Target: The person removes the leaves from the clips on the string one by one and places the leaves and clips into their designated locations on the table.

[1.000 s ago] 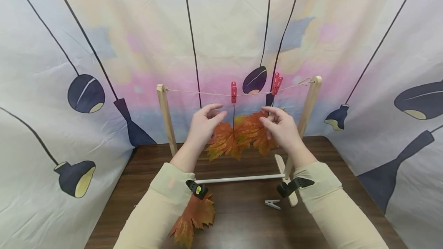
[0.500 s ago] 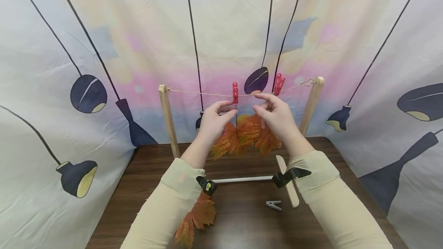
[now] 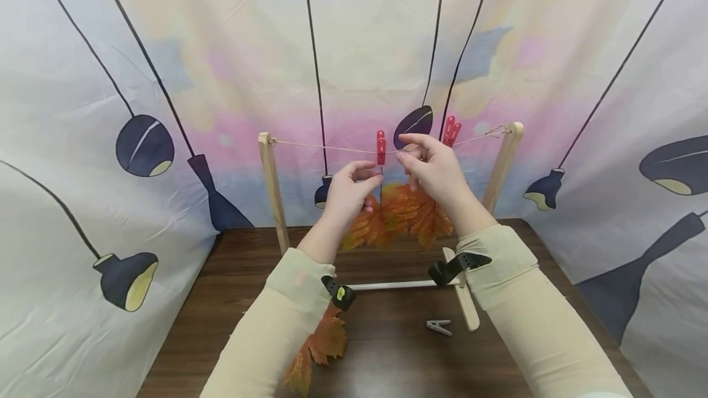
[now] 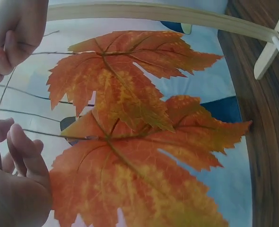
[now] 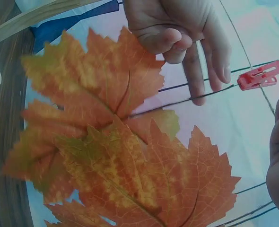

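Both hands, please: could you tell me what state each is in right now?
Left hand: open, near a red clip.
Right hand: at the string; whether it holds it cannot be told.

Two red clothespins (image 3: 381, 147) clipped on string (image 3: 301, 144); orange leaves (image 3: 427, 220) hanging below.

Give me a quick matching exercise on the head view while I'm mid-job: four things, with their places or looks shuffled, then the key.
1. Grey clip
2. White rod
3. Red clip nearer the left hand
4. Leaf nearest the person

A. Clipped to the string
B. Orange, partly behind the left sleeve
C. Spanning low across the wooden stand
D. Lying on the table near the stand's right foot

Pairs: 1-D, 2-C, 3-A, 4-B
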`<action>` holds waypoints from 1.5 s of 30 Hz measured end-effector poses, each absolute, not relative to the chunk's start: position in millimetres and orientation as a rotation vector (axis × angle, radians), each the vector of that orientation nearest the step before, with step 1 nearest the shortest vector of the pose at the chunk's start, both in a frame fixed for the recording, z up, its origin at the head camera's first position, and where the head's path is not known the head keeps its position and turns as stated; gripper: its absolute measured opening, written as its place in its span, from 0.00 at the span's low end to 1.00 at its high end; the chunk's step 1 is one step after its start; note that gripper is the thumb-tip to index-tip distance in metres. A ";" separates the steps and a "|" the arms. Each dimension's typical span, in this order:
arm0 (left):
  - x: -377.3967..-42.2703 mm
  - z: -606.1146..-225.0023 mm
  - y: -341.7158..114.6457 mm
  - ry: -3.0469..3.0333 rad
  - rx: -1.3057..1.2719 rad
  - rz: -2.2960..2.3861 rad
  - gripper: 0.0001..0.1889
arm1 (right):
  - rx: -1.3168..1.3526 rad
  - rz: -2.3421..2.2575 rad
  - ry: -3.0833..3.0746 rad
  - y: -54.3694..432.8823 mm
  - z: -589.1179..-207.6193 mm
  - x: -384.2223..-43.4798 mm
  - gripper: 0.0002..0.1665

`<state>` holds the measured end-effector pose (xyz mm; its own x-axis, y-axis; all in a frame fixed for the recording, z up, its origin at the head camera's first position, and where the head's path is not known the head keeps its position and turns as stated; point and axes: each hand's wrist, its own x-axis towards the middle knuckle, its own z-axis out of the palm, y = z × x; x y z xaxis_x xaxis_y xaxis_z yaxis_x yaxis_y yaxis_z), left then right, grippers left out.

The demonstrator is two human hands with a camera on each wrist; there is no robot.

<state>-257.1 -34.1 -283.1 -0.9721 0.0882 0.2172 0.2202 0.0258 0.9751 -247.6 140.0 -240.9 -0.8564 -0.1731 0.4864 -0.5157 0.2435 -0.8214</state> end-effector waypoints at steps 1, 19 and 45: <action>-257.7 -283.2 -33.3 -2.174 -0.326 -2.127 0.18 | 0.639 1.649 -2.229 139.9 -239.9 -247.6 0.25; -252.9 -285.0 -19.6 -2.282 -0.381 -1.925 0.11 | 0.602 1.666 -2.351 131.1 -222.0 -254.5 0.28; -251.5 -295.3 -27.3 -2.220 -0.374 -1.919 0.11 | 0.639 1.652 -2.426 120.5 -215.7 -261.4 0.26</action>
